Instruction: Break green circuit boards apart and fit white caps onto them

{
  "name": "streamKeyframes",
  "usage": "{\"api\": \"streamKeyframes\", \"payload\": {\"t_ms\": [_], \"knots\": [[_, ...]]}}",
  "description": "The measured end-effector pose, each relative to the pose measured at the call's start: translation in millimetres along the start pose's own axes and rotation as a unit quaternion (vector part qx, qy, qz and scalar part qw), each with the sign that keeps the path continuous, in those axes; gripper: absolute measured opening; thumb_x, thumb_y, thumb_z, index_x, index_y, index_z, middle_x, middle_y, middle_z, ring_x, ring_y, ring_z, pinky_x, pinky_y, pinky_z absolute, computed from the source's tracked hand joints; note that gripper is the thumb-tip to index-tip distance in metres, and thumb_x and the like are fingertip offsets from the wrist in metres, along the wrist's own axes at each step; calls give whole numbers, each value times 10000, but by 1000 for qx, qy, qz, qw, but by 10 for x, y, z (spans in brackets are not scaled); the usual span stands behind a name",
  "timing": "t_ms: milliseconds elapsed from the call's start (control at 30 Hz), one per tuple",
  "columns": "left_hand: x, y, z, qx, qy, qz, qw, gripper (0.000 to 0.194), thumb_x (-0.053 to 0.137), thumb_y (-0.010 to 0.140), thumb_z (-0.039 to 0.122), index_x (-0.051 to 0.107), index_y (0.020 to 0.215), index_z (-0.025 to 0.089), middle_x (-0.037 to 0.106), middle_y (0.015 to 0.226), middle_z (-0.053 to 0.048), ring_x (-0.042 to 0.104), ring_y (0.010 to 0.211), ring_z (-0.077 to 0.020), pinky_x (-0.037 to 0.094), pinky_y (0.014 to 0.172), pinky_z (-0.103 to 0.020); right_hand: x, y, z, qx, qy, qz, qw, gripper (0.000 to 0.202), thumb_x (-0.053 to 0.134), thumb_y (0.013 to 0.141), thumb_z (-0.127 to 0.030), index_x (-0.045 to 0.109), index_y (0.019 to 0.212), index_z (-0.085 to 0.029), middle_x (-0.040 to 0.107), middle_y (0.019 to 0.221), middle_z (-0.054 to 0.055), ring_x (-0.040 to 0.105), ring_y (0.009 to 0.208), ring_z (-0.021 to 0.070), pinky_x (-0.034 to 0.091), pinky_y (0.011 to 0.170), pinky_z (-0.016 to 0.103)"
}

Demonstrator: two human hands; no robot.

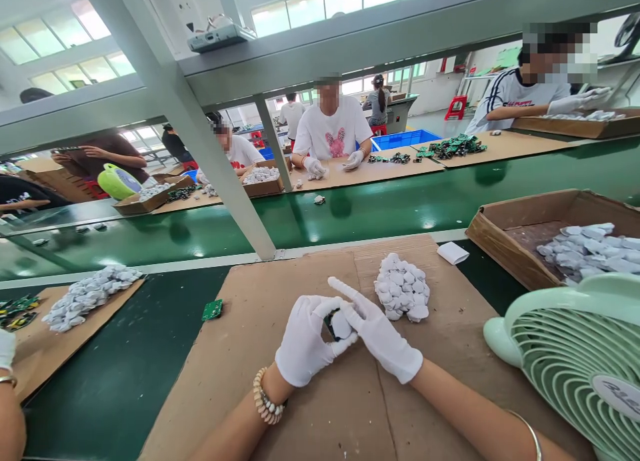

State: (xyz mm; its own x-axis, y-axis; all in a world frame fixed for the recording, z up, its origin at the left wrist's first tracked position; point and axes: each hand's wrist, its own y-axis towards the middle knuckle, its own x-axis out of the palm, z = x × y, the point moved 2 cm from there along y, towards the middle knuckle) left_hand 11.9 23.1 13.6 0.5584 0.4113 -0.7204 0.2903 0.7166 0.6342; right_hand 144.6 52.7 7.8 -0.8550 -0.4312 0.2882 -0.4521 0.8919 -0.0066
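My left hand, in a white glove, is closed around the edge of a small dark green circuit board. A white rounded pad lies over the board's face and hides most of it. My right hand, also gloved, has its thumb and some fingers against the pad, while one finger sticks out to the upper left. Just beyond it, a heap of white pads rests on the cardboard sheet. Another green circuit board lies at the sheet's left edge.
A cardboard box of white pieces stands at right, behind a light green fan. Beyond the sheet runs a green conveyor belt, with a metal post at left. Co-workers sit across it; a neighbour's gloved hand shows at far left.
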Motion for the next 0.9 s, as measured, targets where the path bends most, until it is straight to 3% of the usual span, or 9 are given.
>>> {"api": "streamKeyframes", "payload": {"t_ms": [167,233,300,367,500,600,700,800,900], "knots": [[4,-22,24,19,-49,56,997,568,675,694,465,449,1146,205,610,1007,-88,593,930,-218,484,765,-364,73,-52,8,52,149,-30,987,455,519,837,-396,500,1263,-238,576,671,-22,538,653,131,464,698,302],[-4,-21,35,39,-57,49,996,509,664,729,406,455,1155,221,614,1004,-76,597,916,-203,480,774,-354,73,-55,10,42,144,-43,988,430,526,834,-399,533,1233,-239,653,899,25,583,850,168,457,810,328],[-8,-25,46,37,-57,44,997,477,640,763,350,451,1183,225,622,951,-58,601,844,-179,479,746,-329,59,-47,6,10,100,-33,994,392,538,826,-413,586,1170,-232,614,1151,45,525,1080,198,383,961,345],[0,-31,55,27,-44,38,998,508,606,792,312,409,1252,226,623,902,-46,591,785,-166,475,724,-317,42,-34,-1,-21,51,-3,998,373,552,813,-435,623,1110,-221,585,1220,47,473,1167,209,315,1033,350],[45,-39,56,19,-11,15,1000,681,505,849,294,140,1419,215,609,949,-75,571,827,-189,464,745,-347,44,-11,42,15,60,-2,998,434,444,846,-512,611,1091,-195,678,980,71,596,950,224,446,886,404],[86,-38,35,27,-4,-23,999,740,444,879,309,-33,1435,212,587,983,-98,554,847,-203,460,757,-372,29,-1,97,-3,25,-1,1000,427,460,834,-511,592,1104,-208,664,1004,62,597,915,210,466,856,378],[111,-41,11,42,5,-56,998,751,412,893,350,-91,1429,197,570,967,-110,544,830,-216,453,751,-389,-21,7,133,-67,-95,17,993,418,422,852,-501,593,1093,-205,648,1052,65,577,953,201,443,892,352],[117,-42,1,54,1,-74,996,752,396,895,389,-95,1428,189,557,969,-118,539,837,-231,448,751,-399,-65,20,133,-105,-209,12,972,400,369,882,-474,602,1071,-210,666,916,57,587,842,190,443,855,350],[109,-35,-5,45,-15,-81,996,738,380,900,377,-102,1427,191,551,986,-120,533,853,-235,445,766,-405,-79,44,112,-97,-185,-1,978,388,359,887,-466,620,1012,-207,650,831,42,570,790,178,453,822,334]]}}
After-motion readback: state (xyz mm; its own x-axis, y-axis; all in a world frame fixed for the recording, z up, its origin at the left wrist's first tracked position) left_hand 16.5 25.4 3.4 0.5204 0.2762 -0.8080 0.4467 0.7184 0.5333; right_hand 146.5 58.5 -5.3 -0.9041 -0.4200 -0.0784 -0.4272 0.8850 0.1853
